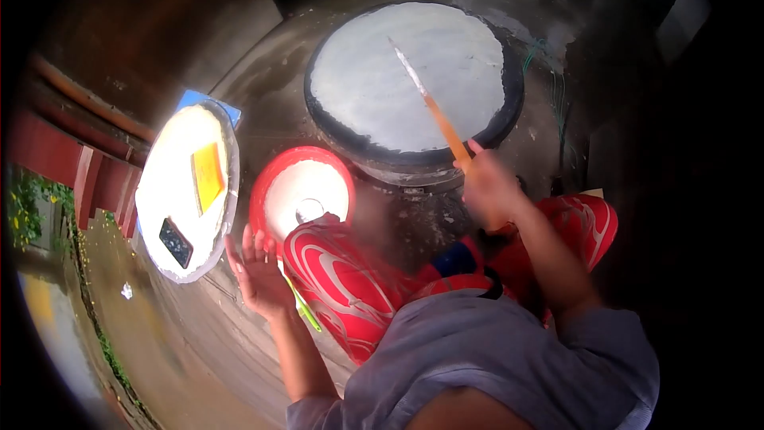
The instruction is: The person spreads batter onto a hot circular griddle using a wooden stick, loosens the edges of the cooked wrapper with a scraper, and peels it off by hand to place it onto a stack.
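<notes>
My right hand [489, 187] is wrapped round the orange handle of a long thin spatula [442, 121]. Its whitish blade points up and left over a round black griddle [516, 87], whose top is covered by a thin white layer [406, 72]. My left hand [261, 275] holds nothing, its fingers spread, beside a red bucket [261, 191] of white batter with a round ladle-like object [309, 209] in it. Just right of that hand lies a green-handled tool [302, 306], partly hidden by my leg.
At the left stands a pale round tray [185, 271] bearing a yellow-orange packet [208, 175] and a dark phone-like rectangle [176, 242]. A blue item [231, 111] shows behind it. Green cords [557, 103] hang right of the griddle. Reddish wooden pieces [87, 175] are farther left.
</notes>
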`<state>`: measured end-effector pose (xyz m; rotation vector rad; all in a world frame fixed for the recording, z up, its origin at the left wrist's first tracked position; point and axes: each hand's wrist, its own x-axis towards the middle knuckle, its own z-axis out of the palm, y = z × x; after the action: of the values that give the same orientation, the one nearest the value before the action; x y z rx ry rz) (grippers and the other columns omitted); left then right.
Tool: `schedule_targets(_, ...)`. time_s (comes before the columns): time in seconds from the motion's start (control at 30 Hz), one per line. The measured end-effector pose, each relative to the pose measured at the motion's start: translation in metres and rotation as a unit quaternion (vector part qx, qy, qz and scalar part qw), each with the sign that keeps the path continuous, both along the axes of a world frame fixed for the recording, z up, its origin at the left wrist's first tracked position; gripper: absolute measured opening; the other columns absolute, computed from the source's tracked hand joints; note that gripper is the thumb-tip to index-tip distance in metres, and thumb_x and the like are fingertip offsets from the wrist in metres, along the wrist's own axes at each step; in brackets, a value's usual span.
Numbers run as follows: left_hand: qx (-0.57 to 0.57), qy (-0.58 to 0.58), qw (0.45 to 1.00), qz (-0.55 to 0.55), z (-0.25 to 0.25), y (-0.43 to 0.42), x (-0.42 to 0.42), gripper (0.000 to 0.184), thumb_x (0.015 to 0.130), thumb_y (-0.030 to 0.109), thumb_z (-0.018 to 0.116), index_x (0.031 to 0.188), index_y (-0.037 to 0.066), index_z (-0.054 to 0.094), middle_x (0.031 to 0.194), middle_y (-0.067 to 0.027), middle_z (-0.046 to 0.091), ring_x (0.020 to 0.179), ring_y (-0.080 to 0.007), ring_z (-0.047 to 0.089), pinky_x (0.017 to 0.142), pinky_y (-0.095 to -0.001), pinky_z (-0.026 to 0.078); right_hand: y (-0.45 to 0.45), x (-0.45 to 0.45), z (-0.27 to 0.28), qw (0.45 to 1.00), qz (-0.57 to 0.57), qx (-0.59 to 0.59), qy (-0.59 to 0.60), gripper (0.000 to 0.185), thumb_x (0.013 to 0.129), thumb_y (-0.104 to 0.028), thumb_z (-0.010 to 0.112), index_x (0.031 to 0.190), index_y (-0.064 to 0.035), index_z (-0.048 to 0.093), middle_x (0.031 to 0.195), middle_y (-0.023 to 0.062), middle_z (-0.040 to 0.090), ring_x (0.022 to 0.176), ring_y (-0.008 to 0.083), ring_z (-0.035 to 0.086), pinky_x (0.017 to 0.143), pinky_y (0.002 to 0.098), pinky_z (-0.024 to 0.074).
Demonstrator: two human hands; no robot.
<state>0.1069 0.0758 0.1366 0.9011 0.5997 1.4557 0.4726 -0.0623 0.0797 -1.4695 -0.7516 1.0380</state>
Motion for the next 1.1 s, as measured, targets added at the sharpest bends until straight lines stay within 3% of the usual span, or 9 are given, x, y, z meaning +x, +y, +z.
schedule_targets(0.1,-0.036,-0.230,0.909,-0.347,0.057,-0.037,0.054,0.079,0.086,0.056,0.040,0.141,0.006,0.014,0.132,-0.0237,0.038,0.115,-0.0353,0.043,0.095,-0.0495,0.034,0.010,-0.007,0.010,0.998,0.047,-0.003,-0.028,0.047,0.084,0.003,0.045,0.130,-0.0058,0.037,0.112,0.0081,0.054,0.065,0.0097,0.052,0.049,0.0216,0.0424)
schedule_targets(0.23,-0.159,-0.298,0.592,-0.732,0.106,-0.101,0.109,0.116,0.066,0.086,0.022,0.139,0.004,-0.015,0.121,-0.0322,0.043,0.114,-0.0371,0.044,0.098,-0.0448,0.028,0.033,-0.009,0.009,0.988,0.103,-0.102,0.061,0.052,0.081,0.005,0.046,0.131,-0.0063,0.035,0.123,0.0126,0.047,0.073,0.0137,0.055,0.058,0.0271,0.0461)
schedule_targets(0.5,-0.197,-0.595,0.261,-0.734,0.136,-0.151,0.135,0.088,0.084,0.063,0.037,0.141,0.002,0.009,0.126,-0.0216,0.043,0.116,-0.0343,0.043,0.095,-0.0409,0.035,0.097,0.002,-0.006,0.990,0.060,-0.080,0.101,0.061,0.087,0.003,0.038,0.141,-0.0087,0.013,0.137,0.0100,0.034,0.067,0.0147,0.051,0.052,0.0265,0.0423)
schedule_targets(0.6,-0.161,-0.444,0.366,-0.802,0.137,-0.142,0.118,0.104,0.077,0.072,0.034,0.138,0.004,-0.017,0.130,-0.0157,0.044,0.121,-0.0261,0.041,0.099,-0.0359,0.030,0.117,0.007,-0.012,0.993,0.054,-0.073,0.078,0.058,0.087,0.003,0.037,0.140,-0.0070,0.017,0.132,0.0098,0.039,0.065,0.0141,0.050,0.051,0.0256,0.0417)
schedule_targets(0.8,-0.155,-0.491,0.366,-0.775,0.131,-0.139,0.116,0.092,0.084,0.066,0.030,0.140,0.001,-0.004,0.144,-0.0116,0.022,0.130,-0.0170,0.027,0.105,-0.0313,0.019,0.155,0.018,-0.017,0.990,0.014,-0.122,0.071,0.050,0.089,-0.002,0.036,0.137,-0.0061,0.027,0.113,0.0096,0.053,0.061,0.0130,0.047,0.050,0.0236,0.0411)
schedule_targets(0.9,-0.010,-0.229,0.492,-0.840,0.123,-0.122,0.119,0.088,0.086,0.064,0.029,0.141,0.001,0.002,0.148,-0.0095,0.005,0.134,-0.0174,0.019,0.106,-0.0320,0.016,0.176,0.032,-0.040,0.986,0.010,-0.166,0.026,0.047,0.089,-0.010,0.041,0.135,-0.0083,0.032,0.108,0.0134,0.056,0.063,0.0161,0.052,0.052,0.0264,0.0440)
schedule_targets(1.0,0.053,-0.418,0.498,-0.758,0.098,-0.109,0.125,0.084,0.088,0.061,0.028,0.141,0.005,-0.003,0.147,-0.0101,0.008,0.135,-0.0319,0.007,0.109,-0.0383,0.010,0.185,0.047,-0.072,0.930,0.032,-0.142,-0.337,0.048,0.087,-0.016,0.047,0.134,-0.0139,0.037,0.102,0.0182,0.057,0.071,0.0236,0.059,0.058,0.0335,0.0484)
schedule_targets(1.07,-0.047,-0.266,0.562,-0.782,0.098,-0.077,0.114,0.094,0.082,0.070,0.024,0.141,0.000,0.006,0.100,-0.0157,0.053,0.091,-0.0204,0.050,0.087,-0.0303,0.034,0.172,0.019,-0.012,0.715,0.032,-0.262,-0.647,0.044,0.083,-0.018,0.050,0.127,-0.0144,0.046,0.093,0.0201,0.059,0.081,0.0294,0.061,0.067,0.0377,0.0497)
schedule_targets(1.1,-0.119,-0.146,0.662,-0.725,0.112,-0.061,0.110,0.106,0.074,0.077,0.032,0.137,-0.008,0.016,0.085,-0.0147,0.052,0.083,-0.0176,0.048,0.077,-0.0266,0.036,0.170,0.018,-0.005,0.716,0.030,-0.264,-0.645,0.044,0.083,-0.018,0.050,0.127,-0.0144,0.046,0.093,0.0201,0.059,0.081,0.0294,0.061,0.067,0.0377,0.0497)
